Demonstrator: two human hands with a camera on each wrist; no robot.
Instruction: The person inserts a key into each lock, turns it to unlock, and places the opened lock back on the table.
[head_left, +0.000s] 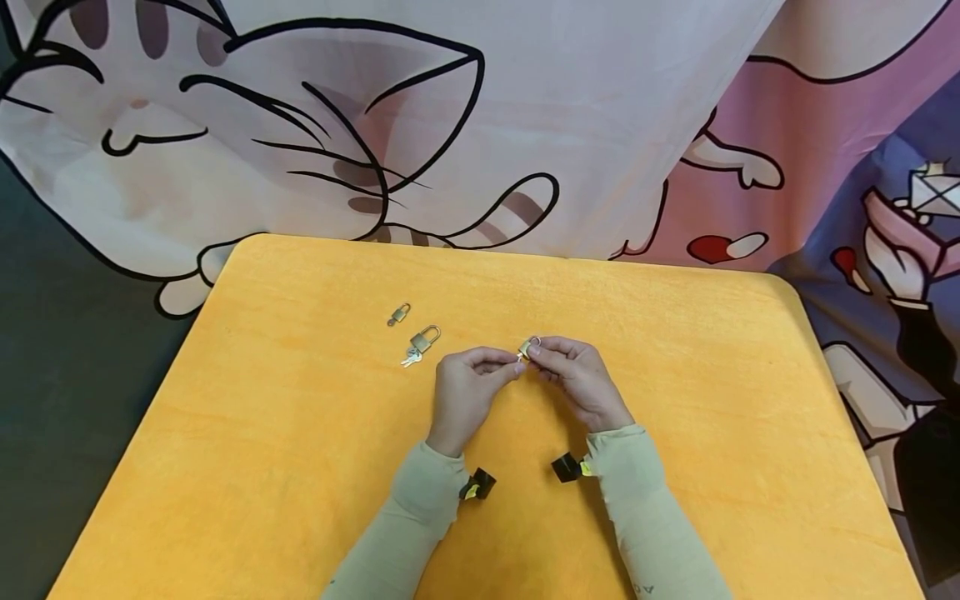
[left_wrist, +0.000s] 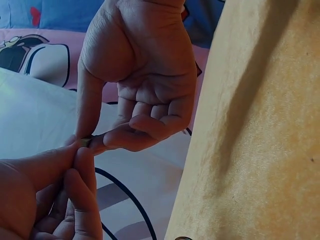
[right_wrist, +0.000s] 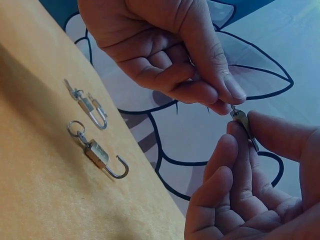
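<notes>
In the head view a small brass padlock [head_left: 528, 347] is up between the hands over the table. My right hand [head_left: 581, 379] pinches its body with thumb and fingers, the other fingers loosely bent. From the left, my left hand [head_left: 468, 392] pinches a small key at the padlock's lower end, mostly covered by the fingertips. The right wrist view shows the padlock [right_wrist: 240, 118] edge-on between right thumb and fingers, with the left thumb and fingers just above it. In the left wrist view the fingertips of both hands meet and nearly hide the padlock [left_wrist: 85, 142].
Left of the hands on the yellow table [head_left: 262, 467] lie a smaller padlock [head_left: 401, 313] and a larger padlock [head_left: 424, 339] with keys [head_left: 412, 357]. A padlock [right_wrist: 97, 154] with its shackle swung open shows in the right wrist view. A cartoon-print cloth [head_left: 585, 125] hangs behind the table.
</notes>
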